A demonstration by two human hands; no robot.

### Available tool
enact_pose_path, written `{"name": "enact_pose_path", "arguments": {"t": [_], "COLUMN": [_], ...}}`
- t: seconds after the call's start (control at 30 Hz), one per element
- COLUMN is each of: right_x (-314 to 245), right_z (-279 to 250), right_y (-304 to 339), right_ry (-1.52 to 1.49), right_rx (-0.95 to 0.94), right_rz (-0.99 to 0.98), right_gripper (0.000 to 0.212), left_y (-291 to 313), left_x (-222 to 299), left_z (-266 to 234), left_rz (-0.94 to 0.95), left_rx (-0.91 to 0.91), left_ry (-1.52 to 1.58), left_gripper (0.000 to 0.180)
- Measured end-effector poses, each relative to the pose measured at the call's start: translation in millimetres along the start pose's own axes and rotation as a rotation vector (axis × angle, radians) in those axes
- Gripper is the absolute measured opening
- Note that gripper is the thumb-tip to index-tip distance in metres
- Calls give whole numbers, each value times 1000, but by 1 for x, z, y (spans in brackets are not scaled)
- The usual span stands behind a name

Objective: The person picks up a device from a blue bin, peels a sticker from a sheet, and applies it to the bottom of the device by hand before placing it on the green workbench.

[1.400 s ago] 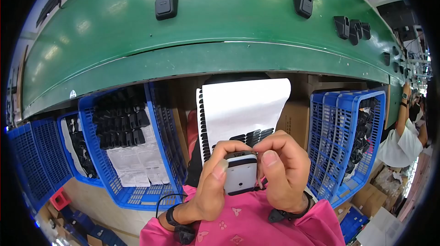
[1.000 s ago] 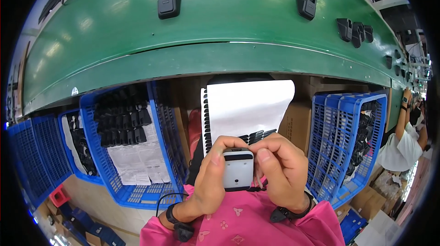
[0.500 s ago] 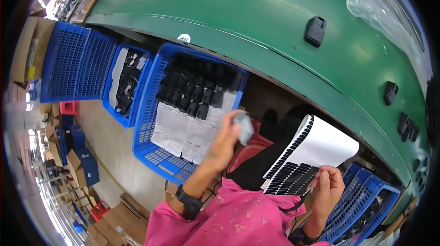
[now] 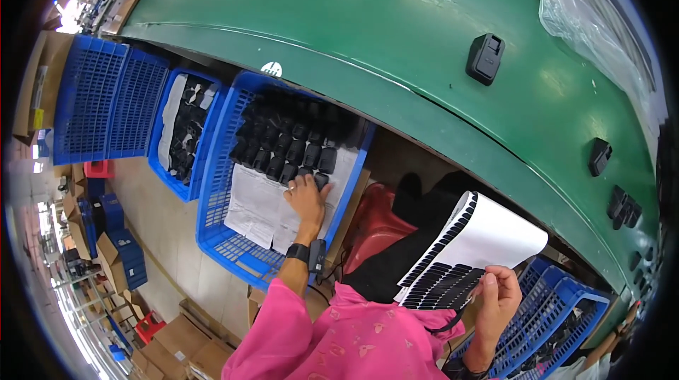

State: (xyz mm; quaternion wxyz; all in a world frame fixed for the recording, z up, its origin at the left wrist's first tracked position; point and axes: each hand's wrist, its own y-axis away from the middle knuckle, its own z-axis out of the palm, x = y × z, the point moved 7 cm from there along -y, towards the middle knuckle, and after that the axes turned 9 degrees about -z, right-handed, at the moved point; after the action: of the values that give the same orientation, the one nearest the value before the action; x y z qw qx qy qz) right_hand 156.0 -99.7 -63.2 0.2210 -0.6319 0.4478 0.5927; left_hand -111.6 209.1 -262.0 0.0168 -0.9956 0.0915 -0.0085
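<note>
Reaching into a blue basket (image 4: 252,264) with the left hand (image 4: 306,199), while the right hand (image 4: 501,298) stays near a sheet of black labels (image 4: 442,286).

The left hand's thumb and fingers are parted around a black device (image 4: 321,180) at the near end of the packed rows (image 4: 283,139), above white paper (image 4: 249,203) lining the basket; whether they grip it or only touch it, I cannot tell. The right hand's thumb and forefinger come close together at the right edge of the label sheet, and anything pinched between them is too small to make out. That sheet lies over the person's lap, its white page (image 4: 498,231) curling toward the green bench (image 4: 368,19), where another charger-like unit (image 4: 485,59) stands.
</note>
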Motion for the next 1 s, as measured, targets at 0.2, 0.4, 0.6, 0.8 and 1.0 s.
{"name": "enact_pose_path", "arguments": {"t": [0.2,0.4,0.6,0.8,1.0], "right_x": [-1,32,62,23,34], "right_z": [-13,-57,-57,-59,-46], "right_y": [4,12,19,34,46], "right_ry": [9,108,140,440,583], "right_rx": [58,319,140,354,288], "right_rz": [0,21,140,-291,-425], "right_gripper": [11,14,22,28,34], "left_y": [-4,-10,-48,-97,-33], "left_x": [3,37,272,357,319], "left_z": [-5,-119,-278,-242,-289], "left_rz": [-133,4,662,651,766], "left_rx": [25,300,293,120,-291], "left_ry": [-2,609,691,222,939], "left_gripper": [62,44,52,54,47]}}
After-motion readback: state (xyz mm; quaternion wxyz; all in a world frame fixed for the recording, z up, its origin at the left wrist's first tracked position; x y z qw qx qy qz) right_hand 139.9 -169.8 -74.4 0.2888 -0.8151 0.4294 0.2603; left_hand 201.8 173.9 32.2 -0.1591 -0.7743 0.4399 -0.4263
